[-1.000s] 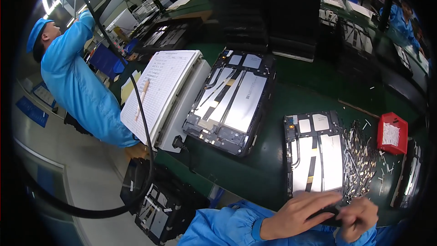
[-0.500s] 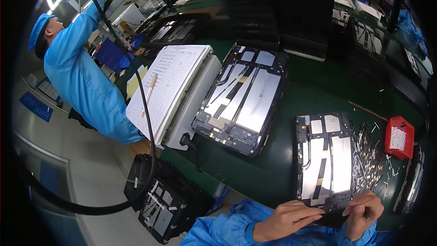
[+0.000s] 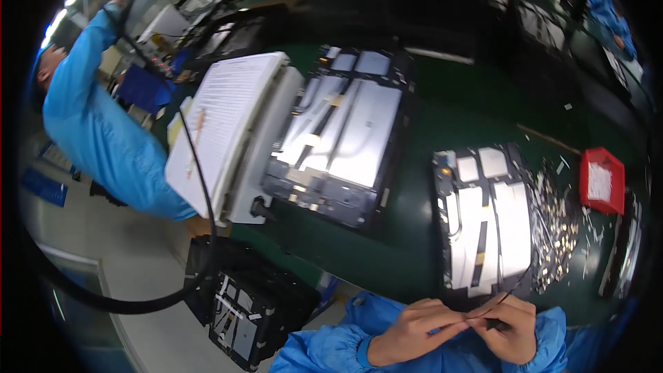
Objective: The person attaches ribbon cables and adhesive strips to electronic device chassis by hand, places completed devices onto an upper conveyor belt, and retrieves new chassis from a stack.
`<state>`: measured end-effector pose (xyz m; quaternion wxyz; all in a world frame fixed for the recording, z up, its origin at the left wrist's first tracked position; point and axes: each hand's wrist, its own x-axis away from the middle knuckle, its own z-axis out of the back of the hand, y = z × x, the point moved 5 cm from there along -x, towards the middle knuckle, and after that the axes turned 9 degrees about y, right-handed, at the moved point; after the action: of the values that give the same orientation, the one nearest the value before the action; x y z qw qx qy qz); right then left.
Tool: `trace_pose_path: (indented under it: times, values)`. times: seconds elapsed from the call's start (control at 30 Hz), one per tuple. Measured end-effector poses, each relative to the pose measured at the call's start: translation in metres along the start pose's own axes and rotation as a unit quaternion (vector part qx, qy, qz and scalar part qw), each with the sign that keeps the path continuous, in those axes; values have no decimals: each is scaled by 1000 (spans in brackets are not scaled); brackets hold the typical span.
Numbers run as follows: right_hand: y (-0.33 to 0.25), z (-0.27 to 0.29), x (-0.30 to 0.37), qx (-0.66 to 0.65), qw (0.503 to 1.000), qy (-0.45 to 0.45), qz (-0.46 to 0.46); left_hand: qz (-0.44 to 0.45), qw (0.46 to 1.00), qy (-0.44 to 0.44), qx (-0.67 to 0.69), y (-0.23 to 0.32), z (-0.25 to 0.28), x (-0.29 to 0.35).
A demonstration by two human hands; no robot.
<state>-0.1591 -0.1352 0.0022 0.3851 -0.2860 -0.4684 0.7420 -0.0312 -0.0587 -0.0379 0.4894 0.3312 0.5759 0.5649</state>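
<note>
My left hand (image 3: pixel 418 331) and my right hand (image 3: pixel 507 328) meet fingertip to fingertip just in front of the near edge of an opened flat device (image 3: pixel 514 224), which has silver panels in a black frame. A thin black cable (image 3: pixel 521 278) sticks up from the closed fingers of my right hand. My left thumb and fingers are pinched together at the meeting point; what lies between them is too small to make out. Something dark shows under my right fingers. Right of the device lies a pile of thin dark cables with shiny ends (image 3: pixel 554 245).
A red bin (image 3: pixel 620 190) holds small white strips, with more strips scattered nearby. Another opened device (image 3: pixel 383 138) lies left of centre, beside a paper form (image 3: pixel 231 90) on a grey box. A black hose loops at left; stacked black frames (image 3: pixel 266 297) stand below. A blue-clothed person (image 3: pixel 100 131) stands left.
My right hand has moved left, and its fingertips now meet those of my left hand. The thin cable now shows above my right fingers. The whole view has shifted slightly.
</note>
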Motion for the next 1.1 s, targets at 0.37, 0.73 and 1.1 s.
trace_pose_path:
  times: [0.37,0.73,1.1]
  values:
    - [29,-6,-27,-38,999,30,23,307,943,-10,129,-14,20,25]
    - [38,-11,-23,-16,998,56,15,281,951,56,114,-19,12,26]
    - [29,-22,-38,56,996,-27,70,321,896,108,286,-50,21,18]
